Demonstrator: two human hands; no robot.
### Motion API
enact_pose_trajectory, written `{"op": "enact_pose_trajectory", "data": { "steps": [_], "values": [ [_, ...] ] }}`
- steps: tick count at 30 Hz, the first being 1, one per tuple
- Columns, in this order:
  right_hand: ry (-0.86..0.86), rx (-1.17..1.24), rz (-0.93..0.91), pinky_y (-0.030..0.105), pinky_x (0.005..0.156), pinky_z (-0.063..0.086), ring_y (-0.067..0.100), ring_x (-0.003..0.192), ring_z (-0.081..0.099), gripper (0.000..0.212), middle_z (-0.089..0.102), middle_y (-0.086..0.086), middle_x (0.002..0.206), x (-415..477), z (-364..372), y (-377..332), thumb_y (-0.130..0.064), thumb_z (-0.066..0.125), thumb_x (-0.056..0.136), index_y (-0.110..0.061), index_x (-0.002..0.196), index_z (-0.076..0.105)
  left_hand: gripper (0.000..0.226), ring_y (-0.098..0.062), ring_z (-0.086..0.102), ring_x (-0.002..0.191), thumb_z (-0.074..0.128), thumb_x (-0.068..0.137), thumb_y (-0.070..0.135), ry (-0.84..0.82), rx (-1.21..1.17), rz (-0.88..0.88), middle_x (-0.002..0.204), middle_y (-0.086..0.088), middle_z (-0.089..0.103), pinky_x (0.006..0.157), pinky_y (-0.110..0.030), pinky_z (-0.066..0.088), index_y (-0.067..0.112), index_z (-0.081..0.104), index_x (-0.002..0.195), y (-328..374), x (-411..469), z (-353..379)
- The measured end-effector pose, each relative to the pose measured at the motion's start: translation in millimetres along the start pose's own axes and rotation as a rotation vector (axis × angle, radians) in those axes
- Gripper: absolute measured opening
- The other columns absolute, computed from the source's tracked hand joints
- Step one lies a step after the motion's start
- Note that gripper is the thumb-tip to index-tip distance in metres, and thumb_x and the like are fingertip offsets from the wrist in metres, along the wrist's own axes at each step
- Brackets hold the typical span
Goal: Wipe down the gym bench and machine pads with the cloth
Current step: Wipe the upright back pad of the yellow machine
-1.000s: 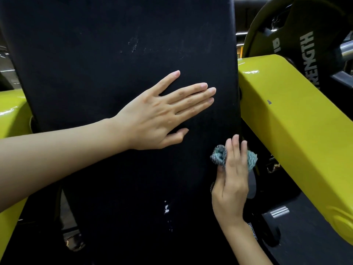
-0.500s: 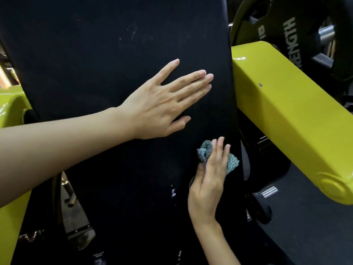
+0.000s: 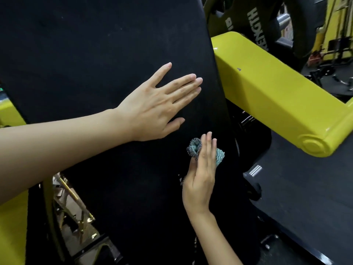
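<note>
A large black back pad (image 3: 99, 54) fills most of the view, tilted upward. My left hand (image 3: 156, 104) lies flat on it with fingers spread, holding nothing. Below it, my right hand (image 3: 202, 173) presses a crumpled teal and grey cloth (image 3: 194, 148) against the pad close to its right edge. The cloth bunches out on both sides of my fingers. A small white scuff shows on the pad just left of my right wrist.
A yellow machine arm (image 3: 277, 96) runs along the right side of the pad, ending in a rounded cap. A black weight plate (image 3: 257, 22) with white lettering hangs behind it. Yellow frame parts (image 3: 11, 226) stand at the left. Dark rubber floor (image 3: 305, 197) lies lower right.
My right hand with the cloth has slid leftward from the pad's right edge onto its face. My left hand has stayed flat on the pad. The view has shifted.
</note>
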State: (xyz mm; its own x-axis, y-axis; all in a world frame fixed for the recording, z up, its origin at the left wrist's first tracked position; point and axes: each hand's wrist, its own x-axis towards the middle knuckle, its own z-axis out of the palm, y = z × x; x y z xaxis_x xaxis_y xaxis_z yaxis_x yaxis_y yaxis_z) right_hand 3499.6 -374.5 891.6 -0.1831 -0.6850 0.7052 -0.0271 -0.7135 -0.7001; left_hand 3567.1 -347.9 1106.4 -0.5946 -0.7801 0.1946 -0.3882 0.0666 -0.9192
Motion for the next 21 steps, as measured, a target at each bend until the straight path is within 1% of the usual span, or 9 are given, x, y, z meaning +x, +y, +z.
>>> {"op": "enact_pose_trajectory", "data": {
  "steps": [2, 7, 10, 13, 16, 19, 21],
  "values": [
    [0.015, 0.021, 0.011, 0.031, 0.123, 0.014, 0.017, 0.153, 0.01, 0.058, 0.022, 0.002, 0.163, 10.3, -1.6, 3.3, -0.002, 0.04, 0.099, -0.008, 0.154, 0.024, 0.07, -0.02, 0.012, 0.152, 0.017, 0.099, 0.047, 0.021, -0.006, -0.003, 0.164, -0.009, 0.015, 0.122, -0.055, 0.009, 0.007, 0.019, 0.156, 0.1, 0.0, 2.2],
    [0.087, 0.061, 0.06, 0.03, 0.123, 0.016, 0.014, 0.152, 0.011, 0.053, 0.024, 0.002, 0.162, 45.4, -3.6, 7.7, -0.009, 0.038, 0.102, -0.012, 0.153, 0.024, 0.071, -0.02, 0.012, 0.152, 0.016, 0.098, 0.047, 0.025, -0.011, -0.005, 0.164, -0.009, 0.014, 0.122, -0.055, 0.008, 0.007, 0.018, 0.157, 1.9, 2.2, 3.2],
    [0.112, 0.068, 0.089, 0.024, 0.122, 0.014, 0.014, 0.152, 0.011, 0.051, 0.023, -0.001, 0.162, 62.5, -5.2, 10.4, -0.013, 0.036, 0.103, -0.012, 0.153, 0.027, 0.07, -0.02, 0.011, 0.153, 0.017, 0.098, 0.047, 0.027, -0.009, -0.005, 0.165, -0.009, 0.014, 0.122, -0.055, 0.008, 0.007, 0.018, 0.157, 2.3, 3.3, 4.2],
    [0.11, 0.082, 0.104, 0.02, 0.121, 0.013, 0.012, 0.152, 0.009, 0.052, 0.02, -0.003, 0.162, 68.8, -7.0, 12.6, -0.017, 0.035, 0.103, -0.013, 0.154, 0.026, 0.07, -0.02, 0.011, 0.153, 0.018, 0.099, 0.046, 0.037, 0.009, -0.01, 0.165, -0.009, 0.014, 0.122, -0.055, 0.008, 0.008, 0.018, 0.157, 5.1, 4.4, 6.5],
    [0.099, 0.091, 0.107, 0.021, 0.121, 0.012, 0.009, 0.152, 0.006, 0.053, 0.016, -0.01, 0.162, 56.3, -5.6, 8.8, -0.017, 0.035, 0.103, -0.016, 0.154, 0.021, 0.069, -0.02, 0.011, 0.153, 0.02, 0.099, 0.046, 0.034, -0.006, -0.016, 0.165, -0.008, 0.014, 0.122, -0.054, 0.008, 0.008, 0.018, 0.157, 6.2, 6.5, 5.5],
    [0.075, 0.096, 0.087, 0.029, 0.123, 0.015, 0.01, 0.152, 0.006, 0.056, 0.015, -0.01, 0.164, 25.8, -3.0, 2.8, -0.014, 0.038, 0.102, -0.019, 0.155, 0.018, 0.069, -0.02, 0.009, 0.153, 0.019, 0.099, 0.045, 0.017, -0.002, -0.017, 0.165, -0.008, 0.012, 0.122, -0.054, 0.007, 0.008, 0.016, 0.157, 6.8, 7.3, 5.6],
    [0.046, 0.101, 0.074, 0.029, 0.122, 0.014, 0.011, 0.153, 0.006, 0.058, 0.013, -0.014, 0.164, -0.7, 0.0, -3.4, -0.017, 0.036, 0.103, -0.025, 0.157, 0.016, 0.069, -0.02, 0.009, 0.153, 0.02, 0.099, 0.044, 0.013, -0.001, -0.023, 0.165, -0.008, 0.012, 0.122, -0.054, 0.007, 0.008, 0.017, 0.157, 7.9, 8.3, 5.2]
  ]
}}
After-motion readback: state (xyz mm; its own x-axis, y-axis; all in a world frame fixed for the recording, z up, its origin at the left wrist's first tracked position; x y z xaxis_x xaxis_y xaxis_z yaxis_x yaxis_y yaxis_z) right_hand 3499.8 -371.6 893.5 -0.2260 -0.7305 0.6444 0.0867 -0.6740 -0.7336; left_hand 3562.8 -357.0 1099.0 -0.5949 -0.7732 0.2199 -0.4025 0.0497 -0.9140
